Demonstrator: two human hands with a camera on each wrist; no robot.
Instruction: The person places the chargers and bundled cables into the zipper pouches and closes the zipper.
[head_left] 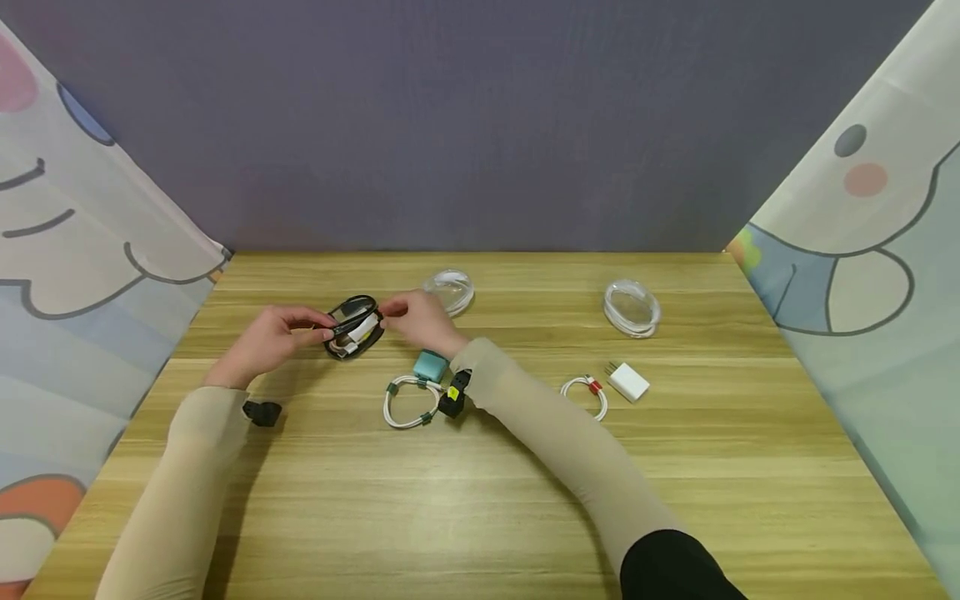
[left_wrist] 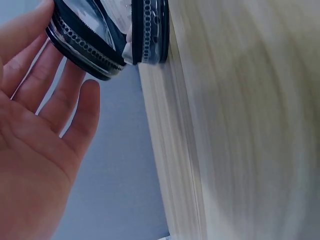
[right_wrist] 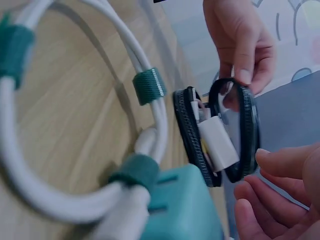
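Observation:
A small round zip case with black trim and clear panels stands unzipped, its two halves spread, held over the back left of the table. Inside lie a white charger block and what looks like a white cable end. My left hand pinches the rim of one half between thumb and fingers, its other fingers spread in the left wrist view. At the right side of the case, my right hand holds the same rim by thumb and fingertips. The contents are partly hidden by the black trim.
Near my right wrist sit a teal charger and a white cable loop with green straps. Behind is a coiled white cable. Farther right are another coil, a white plug adapter and a red-tied cable.

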